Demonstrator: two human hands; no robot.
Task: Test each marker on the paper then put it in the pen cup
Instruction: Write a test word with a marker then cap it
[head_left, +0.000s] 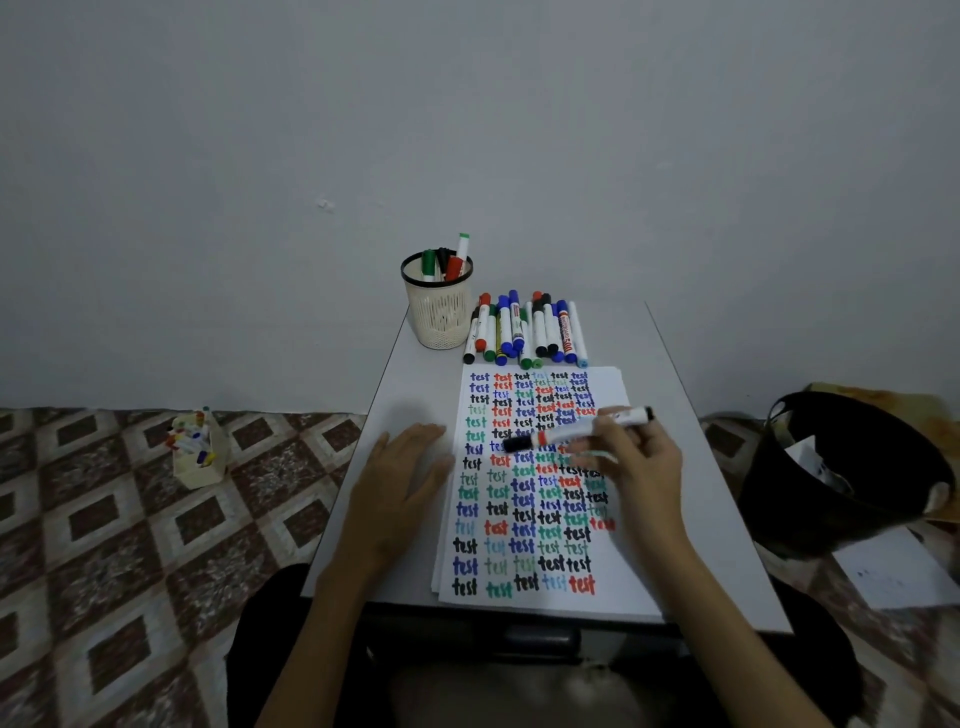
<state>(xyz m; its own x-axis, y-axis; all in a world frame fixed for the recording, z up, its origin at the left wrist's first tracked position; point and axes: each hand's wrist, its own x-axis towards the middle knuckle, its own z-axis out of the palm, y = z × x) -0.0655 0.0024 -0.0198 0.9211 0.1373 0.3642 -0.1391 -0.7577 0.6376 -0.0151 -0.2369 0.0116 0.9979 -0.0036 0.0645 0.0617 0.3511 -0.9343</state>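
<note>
A white sheet of paper (618, 587) lies on the small grey table (410, 384), covered with rows of the word "test" in several colours. My right hand (636, 457) grips a capped black marker (571, 432) sideways just above the middle of the paper. My left hand (402, 478) rests flat and open on the table at the paper's left edge. A cream mesh pen cup (440, 317) stands at the table's far left corner with several markers in it. A pile of loose markers (524, 332) lies to the right of the cup, beyond the paper.
A black bin (841, 467) sits on the floor to the right of the table, beside a loose sheet (893, 571). On the patterned floor at the left stands a small box of markers (200, 449). A plain wall rises behind the table.
</note>
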